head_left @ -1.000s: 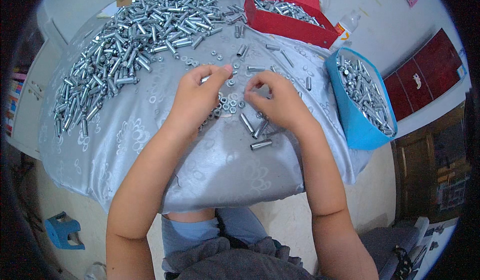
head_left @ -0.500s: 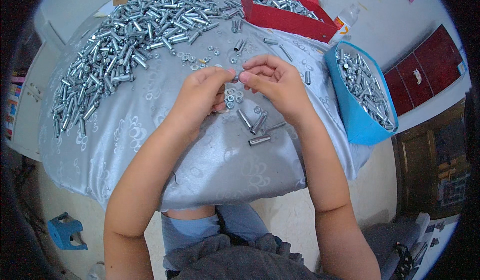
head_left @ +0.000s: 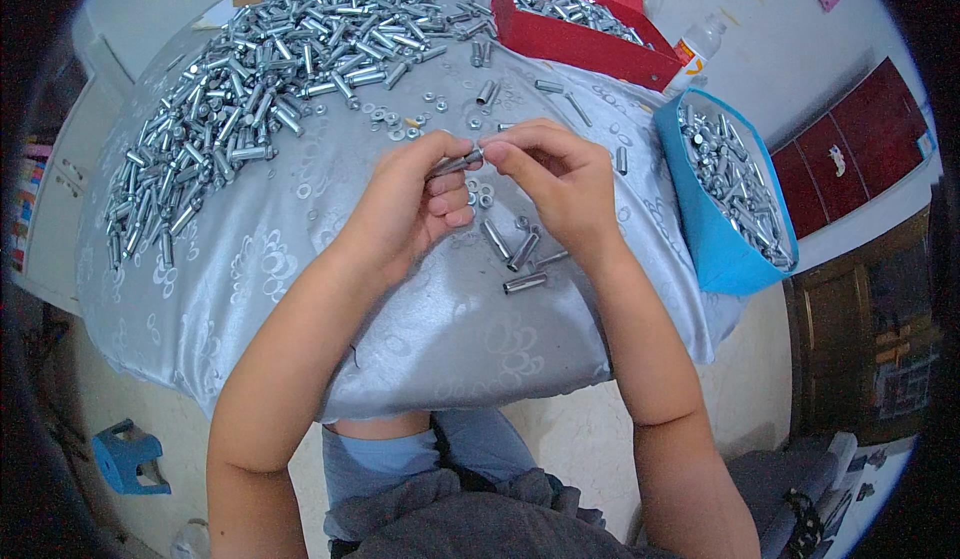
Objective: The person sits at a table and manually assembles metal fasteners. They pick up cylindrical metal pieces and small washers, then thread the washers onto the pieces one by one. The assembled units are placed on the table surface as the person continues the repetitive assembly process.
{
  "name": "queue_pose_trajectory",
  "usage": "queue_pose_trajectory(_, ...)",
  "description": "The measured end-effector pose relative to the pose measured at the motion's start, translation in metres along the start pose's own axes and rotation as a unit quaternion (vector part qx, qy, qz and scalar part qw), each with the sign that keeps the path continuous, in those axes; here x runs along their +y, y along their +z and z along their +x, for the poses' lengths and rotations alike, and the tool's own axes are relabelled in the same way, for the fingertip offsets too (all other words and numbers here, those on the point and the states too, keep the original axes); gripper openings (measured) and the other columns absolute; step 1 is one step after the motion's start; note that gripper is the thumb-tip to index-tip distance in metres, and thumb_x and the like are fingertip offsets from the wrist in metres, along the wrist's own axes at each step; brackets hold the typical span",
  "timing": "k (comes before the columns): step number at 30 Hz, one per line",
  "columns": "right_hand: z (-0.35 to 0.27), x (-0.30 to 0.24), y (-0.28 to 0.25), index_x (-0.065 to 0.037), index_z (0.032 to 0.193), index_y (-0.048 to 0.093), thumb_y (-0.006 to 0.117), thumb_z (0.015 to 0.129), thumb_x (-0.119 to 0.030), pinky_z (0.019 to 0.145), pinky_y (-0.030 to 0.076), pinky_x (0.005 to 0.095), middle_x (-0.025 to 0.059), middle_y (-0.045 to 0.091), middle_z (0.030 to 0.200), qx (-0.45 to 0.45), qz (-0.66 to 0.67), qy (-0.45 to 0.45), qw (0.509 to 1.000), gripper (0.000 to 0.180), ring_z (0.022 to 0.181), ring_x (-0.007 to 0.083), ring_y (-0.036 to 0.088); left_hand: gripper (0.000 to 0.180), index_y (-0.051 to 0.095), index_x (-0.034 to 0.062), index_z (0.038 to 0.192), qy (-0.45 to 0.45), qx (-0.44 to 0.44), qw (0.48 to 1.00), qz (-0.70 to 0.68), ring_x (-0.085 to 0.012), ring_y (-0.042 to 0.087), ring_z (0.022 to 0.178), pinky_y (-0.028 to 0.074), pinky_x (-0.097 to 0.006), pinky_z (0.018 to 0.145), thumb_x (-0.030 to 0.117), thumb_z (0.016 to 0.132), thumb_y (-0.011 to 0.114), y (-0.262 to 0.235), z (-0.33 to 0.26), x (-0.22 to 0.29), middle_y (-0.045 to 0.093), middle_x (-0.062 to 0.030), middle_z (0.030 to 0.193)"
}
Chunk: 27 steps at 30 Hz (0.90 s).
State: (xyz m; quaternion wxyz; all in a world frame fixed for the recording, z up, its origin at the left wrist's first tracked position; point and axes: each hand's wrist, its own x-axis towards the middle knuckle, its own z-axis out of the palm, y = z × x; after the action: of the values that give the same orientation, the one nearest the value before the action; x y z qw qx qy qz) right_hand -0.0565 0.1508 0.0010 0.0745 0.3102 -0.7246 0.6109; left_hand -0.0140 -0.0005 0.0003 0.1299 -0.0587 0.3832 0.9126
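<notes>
I saw the silver patterned cloth [head_left: 420, 339] spread over the table first, since everything else lay on it. The biggest mass was the heap of metal sleeves [head_left: 270, 69] across the far left, a very large pile that I judged to be the stock not yet worked. At the far edge stood a red box [head_left: 560, 29] partly filled with similar silver pieces, and on the right a blue bin [head_left: 700, 229] held a good load of them too. I took those two containers for finished pieces, though I could not make out enough detail to be sure. If so, a fair share was done, but the heap was plainly larger than what either container held, so most of the work was left.

Closer in, a scatter of small washers and nuts [head_left: 400, 124] lay between the heap and the hands, and a few loose sleeves [head_left: 515, 259] lay just below the right hand.

Both hands met over the middle of the cloth. My left hand [head_left: 410, 204] was closed around one metal sleeve [head_left: 455, 164], thumb and fingers clamped on it, its end pointing right. My right hand [head_left: 560, 184] was pinched together at that end, fingertips touching the piece. Whether it held a washer or nut there I could not tell. I judged this one piece to be mid-assembly, not yet ready for a container.
</notes>
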Motion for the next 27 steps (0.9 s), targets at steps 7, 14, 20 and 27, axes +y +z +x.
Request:
queue_pose_trajectory(7, -0.002, 0.0, -0.001, -0.002, 0.083, 0.062, 0.061, 0.075, -0.007, 0.059, 0.042, 0.0233, 0.0074, 0.059, 0.078, -0.013, -0.101, -0.104, 0.989, 0.01, 0.068, 0.0149, 0.055, 0.023, 0.047, 0.008, 0.075, 0.016, 0.006, 0.999, 0.052, -0.0054, 0.031, 0.049, 0.029, -0.02, 0.046, 0.028, 0.082, 0.054, 0.014, -0.006, -0.002, 0.033, 0.0055, 0.057)
queue_pose_trajectory(14, -0.002, -0.003, 0.007, -0.003, 0.088, 0.06, 0.061, 0.073, -0.005, 0.06, 0.042, 0.0243, 0.0085, 0.056, 0.083, 0.006, -0.119, -0.147, 0.982, 0.016, 0.071, 0.015, 0.054, 0.023, 0.056, 0.0032, 0.085, 0.056, -0.019, 0.984, 0.17, -0.0043, 0.031, 0.05, 0.028, -0.02, 0.047, 0.026, 0.084, 0.053, 0.006, -0.009, 0.005, 0.035, 0.0054, 0.057)
queue_pose_trajectory(20, -0.001, -0.006, 0.008, -0.005, 0.084, 0.063, 0.06, 0.073, -0.007, 0.064, 0.041, 0.0257, 0.0082, 0.056, 0.086, -0.035, -0.149, -0.085, 0.985, 0.011, 0.075, 0.0159, 0.053, 0.02, 0.054, -0.0002, 0.083, 0.212, 0.051, 0.976, -0.013, -0.0048, 0.03, 0.048, 0.03, -0.021, 0.047, 0.02, 0.083, 0.054, -0.016, -0.005, 0.049, 0.033, 0.0051, 0.056)
queue_pose_trajectory(27, 0.018, -0.02, 0.062, -0.009, 0.083, 0.065, 0.06, 0.072, -0.015, 0.071, 0.043, 0.0347, 0.01, 0.056, 0.081, -0.222, -0.278, -0.174, 0.918, 0.014, 0.08, 0.0268, 0.053, 0.018, 0.055, 0.0013, 0.074, 0.353, 0.173, 0.919, 0.001, -0.0055, 0.031, 0.044, 0.033, -0.021, 0.045, 0.019, 0.079, 0.055, -0.033, -0.009, 0.068, 0.034, 0.0047, 0.051)
